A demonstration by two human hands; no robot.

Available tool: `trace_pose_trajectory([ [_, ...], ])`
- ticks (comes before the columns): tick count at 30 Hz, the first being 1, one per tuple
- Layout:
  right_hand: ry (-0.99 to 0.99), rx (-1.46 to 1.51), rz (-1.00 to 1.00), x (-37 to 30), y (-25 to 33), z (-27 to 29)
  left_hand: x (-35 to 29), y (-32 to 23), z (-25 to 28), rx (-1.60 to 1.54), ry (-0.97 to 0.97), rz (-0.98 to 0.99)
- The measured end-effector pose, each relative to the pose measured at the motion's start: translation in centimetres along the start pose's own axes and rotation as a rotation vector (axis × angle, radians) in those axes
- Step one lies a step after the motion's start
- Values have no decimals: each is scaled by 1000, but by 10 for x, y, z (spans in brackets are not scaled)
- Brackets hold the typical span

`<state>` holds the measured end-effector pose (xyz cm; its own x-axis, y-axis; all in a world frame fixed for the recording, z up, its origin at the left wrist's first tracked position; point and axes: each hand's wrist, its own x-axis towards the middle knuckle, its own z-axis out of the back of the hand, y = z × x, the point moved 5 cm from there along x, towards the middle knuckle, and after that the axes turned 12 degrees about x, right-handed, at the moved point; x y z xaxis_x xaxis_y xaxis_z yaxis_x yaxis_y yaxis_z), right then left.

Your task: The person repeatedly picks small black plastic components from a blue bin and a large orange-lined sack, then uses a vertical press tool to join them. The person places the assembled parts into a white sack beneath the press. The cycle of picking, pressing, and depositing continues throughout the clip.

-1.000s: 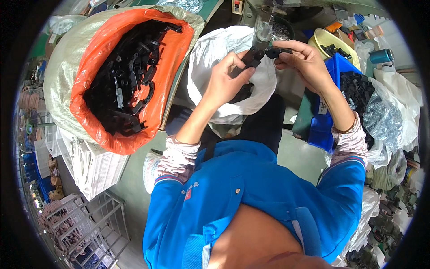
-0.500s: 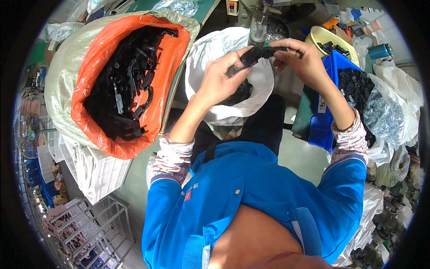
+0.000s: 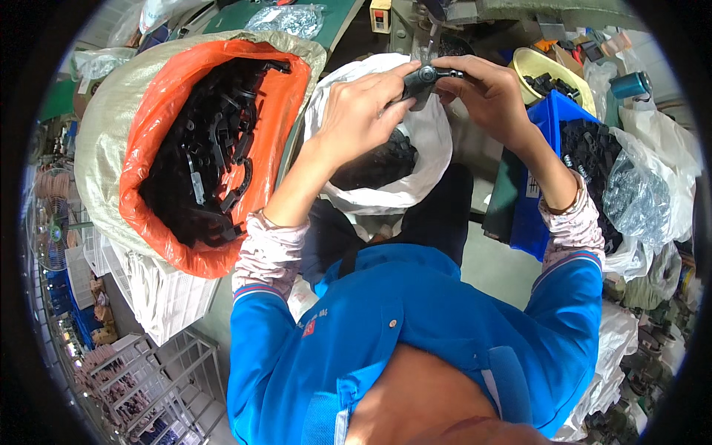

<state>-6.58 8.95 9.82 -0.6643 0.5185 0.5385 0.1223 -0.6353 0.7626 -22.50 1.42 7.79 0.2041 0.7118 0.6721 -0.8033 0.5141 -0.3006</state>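
Observation:
Both hands meet above a white sack point(image 3: 434, 167) that stands open between my knees, with black parts point(image 3: 386, 165) lying inside it. My left hand point(image 3: 363, 107) is closed round the thick end of a black plastic part point(image 3: 423, 80), which has a round joint on top. At its other, thinner end, my right hand point(image 3: 486, 93) grips the part between thumb and fingers. The part is held just below a vertical metal machine spindle point(image 3: 434, 33); whether they touch I cannot tell. The fingers hide much of the part's underside.
To the left, an orange-lined woven sack point(image 3: 133, 185) bulges with long black parts point(image 3: 222, 148). A blue bin point(image 3: 528, 215) of small black pieces stands at the right, behind it a yellow basin point(image 3: 530, 59). Clear bags of small metal pieces point(image 3: 638, 193) lie beside the bin.
Both hands have brought the black part slightly up and turned it, so its round joint faces up. The right hand has closed in nearer to the left.

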Motion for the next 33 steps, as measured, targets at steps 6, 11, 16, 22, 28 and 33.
trace_pose_trajectory([
  [6,-86,-83,46,12,2,9,32,4,13,41,-38,-124],
  [11,-185,-21,-205,19,-18,20,51,8,18,23,30,-83],
  [16,-72,188,-409,18,-34,19,58,17,10,53,238,-91],
  [22,-61,133,-477,20,-35,18,63,22,13,83,314,-111],
  [28,-24,149,-518,20,-54,18,68,35,3,2,512,46],
  [33,-26,176,-496,16,-48,16,51,29,19,77,388,79],
])
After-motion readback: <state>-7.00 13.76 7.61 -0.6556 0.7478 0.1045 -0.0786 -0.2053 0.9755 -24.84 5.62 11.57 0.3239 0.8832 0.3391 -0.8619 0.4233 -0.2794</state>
